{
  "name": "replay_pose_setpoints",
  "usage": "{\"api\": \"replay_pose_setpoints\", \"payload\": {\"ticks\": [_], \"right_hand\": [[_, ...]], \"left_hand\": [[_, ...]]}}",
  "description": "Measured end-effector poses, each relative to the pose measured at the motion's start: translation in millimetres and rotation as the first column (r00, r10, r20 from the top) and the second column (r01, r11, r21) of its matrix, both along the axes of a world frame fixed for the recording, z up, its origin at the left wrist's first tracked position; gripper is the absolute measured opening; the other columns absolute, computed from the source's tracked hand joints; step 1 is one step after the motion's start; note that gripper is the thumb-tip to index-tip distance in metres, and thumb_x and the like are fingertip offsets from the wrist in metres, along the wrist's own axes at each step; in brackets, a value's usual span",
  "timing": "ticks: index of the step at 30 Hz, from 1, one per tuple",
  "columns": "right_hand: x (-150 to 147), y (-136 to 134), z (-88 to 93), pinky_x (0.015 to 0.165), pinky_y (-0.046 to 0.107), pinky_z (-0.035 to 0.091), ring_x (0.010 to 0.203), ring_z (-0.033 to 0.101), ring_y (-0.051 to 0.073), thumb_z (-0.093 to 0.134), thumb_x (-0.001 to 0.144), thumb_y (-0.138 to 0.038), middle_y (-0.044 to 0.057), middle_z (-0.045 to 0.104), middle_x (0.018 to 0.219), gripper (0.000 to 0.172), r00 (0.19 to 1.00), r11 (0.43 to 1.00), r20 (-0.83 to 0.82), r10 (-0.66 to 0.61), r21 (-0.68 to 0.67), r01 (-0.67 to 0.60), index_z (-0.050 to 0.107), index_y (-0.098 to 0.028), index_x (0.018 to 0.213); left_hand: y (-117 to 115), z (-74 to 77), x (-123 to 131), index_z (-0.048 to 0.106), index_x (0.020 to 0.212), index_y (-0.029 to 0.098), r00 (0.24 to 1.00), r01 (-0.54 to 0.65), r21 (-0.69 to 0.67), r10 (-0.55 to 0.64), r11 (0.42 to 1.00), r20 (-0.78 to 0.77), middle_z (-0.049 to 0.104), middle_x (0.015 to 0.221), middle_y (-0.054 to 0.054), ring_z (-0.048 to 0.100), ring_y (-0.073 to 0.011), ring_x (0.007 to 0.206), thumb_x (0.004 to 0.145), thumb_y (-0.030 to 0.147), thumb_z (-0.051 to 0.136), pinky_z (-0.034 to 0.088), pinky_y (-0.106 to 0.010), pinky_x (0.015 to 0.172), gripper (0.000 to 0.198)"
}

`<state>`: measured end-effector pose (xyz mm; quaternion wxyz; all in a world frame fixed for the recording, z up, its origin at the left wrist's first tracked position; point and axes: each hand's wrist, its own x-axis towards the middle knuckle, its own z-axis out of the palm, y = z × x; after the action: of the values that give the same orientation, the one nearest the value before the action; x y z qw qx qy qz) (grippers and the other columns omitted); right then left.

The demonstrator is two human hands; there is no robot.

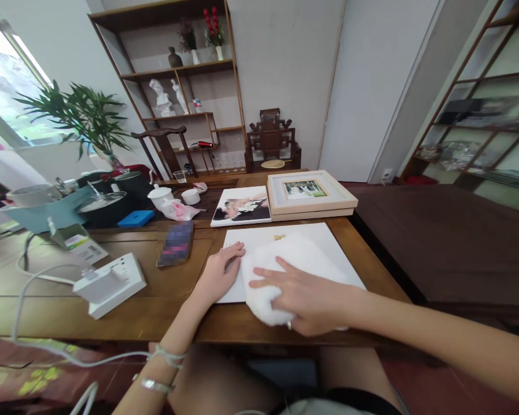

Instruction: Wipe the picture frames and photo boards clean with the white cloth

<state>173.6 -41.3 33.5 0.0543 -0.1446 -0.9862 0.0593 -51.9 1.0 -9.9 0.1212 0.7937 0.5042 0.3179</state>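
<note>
A white panel point(234, 237) with a small gold mark lies flat near the table's front edge. My left hand point(221, 271) rests open on the panel's left side, its fingers laid out and touching the cloth's edge. Over the panel's middle and front lies a fluffy white cloth point(263, 305), hiding much of the surface. From the right, my right hand point(303, 294) presses down on the cloth and grips it, fingers partly spread and bent into its folds. The cloth overhangs the panel's front edge.
Behind the panel are a photo print point(242, 206) and stacked wooden frames point(313, 202). On the left stand a white power strip point(116, 285) with a cable, a small opened box point(80, 242), a blurred purple packet point(176, 243), a blue box point(136, 218) and a white teapot point(160, 196).
</note>
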Motion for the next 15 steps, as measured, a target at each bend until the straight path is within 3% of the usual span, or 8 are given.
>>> {"api": "replay_pose_setpoints", "payload": {"ticks": [4, 7, 9, 12, 15], "right_hand": [[-7.6, 47.8, 4.2, 0.1, 0.055, 0.023, 0.125, 0.036, 0.027, 0.042, 0.074, -0.009, 0.016, 0.062, 0.104, 0.025, 0.991, 0.99, -0.02, -0.133, -0.048, 0.132, 0.06, -0.013, 0.091], [-20.9, 78.9, 2.2, 0.095, 0.058, 0.027, 0.118, 0.044, 0.029, 0.041, 0.074, -0.009, 0.015, 0.061, 0.102, 0.025, 0.961, 0.962, -0.042, -0.273, -0.013, 0.273, 0.06, -0.014, 0.091], [-29.9, 88.4, 0.4, 0.091, 0.061, 0.028, 0.118, 0.042, 0.031, 0.042, 0.072, -0.008, 0.015, 0.061, 0.102, 0.026, 0.941, 0.942, -0.051, -0.334, 0.008, 0.335, 0.06, -0.014, 0.089], [-37.9, 80.4, -1.7, 0.089, 0.065, 0.027, 0.121, 0.037, 0.034, 0.044, 0.069, -0.007, 0.017, 0.058, 0.11, 0.028, 0.938, 0.937, -0.052, -0.344, 0.04, 0.346, 0.061, -0.014, 0.09], [-36.4, 48.5, -2.7, 0.092, 0.066, 0.023, 0.126, 0.03, 0.036, 0.046, 0.07, -0.011, 0.02, 0.054, 0.119, 0.027, 0.97, 0.965, -0.031, -0.243, 0.092, 0.245, 0.062, -0.012, 0.092]], "left_hand": [[-0.7, 0.5, 0.1, 0.065, 0.098, 0.015, 1.0, -0.017, -0.013, 0.017, 1.0, -0.007, 0.062, 0.117, -0.009, 0.054, -0.0221, 0.114, 0.081, 0.024, 0.043, 0.038, -0.039, 0.102, 0.029], [-1.4, 1.2, -0.6, 0.059, 0.113, 0.014, 0.999, -0.045, -0.014, 0.045, 0.999, -0.017, 0.061, 0.118, -0.008, 0.055, -0.0226, 0.112, 0.081, 0.025, 0.044, 0.04, -0.039, 0.1, 0.037], [-1.3, 1.4, -1.5, 0.057, 0.118, 0.014, 0.998, -0.051, -0.011, 0.051, 0.999, -0.024, 0.06, 0.12, -0.008, 0.056, -0.0227, 0.111, 0.082, 0.026, 0.043, 0.041, -0.038, 0.098, 0.04], [-0.2, 0.4, -2.8, 0.055, 0.12, 0.014, 0.999, -0.037, -0.007, 0.037, 0.999, -0.022, 0.059, 0.122, -0.009, 0.055, -0.0218, 0.111, 0.084, 0.025, 0.039, 0.042, -0.037, 0.097, 0.041], [1.0, -1.7, -3.3, 0.055, 0.119, 0.012, 1.0, -0.026, 0.004, 0.026, 1.0, -0.009, 0.056, 0.125, -0.01, 0.051, -0.0216, 0.117, 0.085, 0.024, 0.035, 0.038, -0.038, 0.101, 0.042]]}}
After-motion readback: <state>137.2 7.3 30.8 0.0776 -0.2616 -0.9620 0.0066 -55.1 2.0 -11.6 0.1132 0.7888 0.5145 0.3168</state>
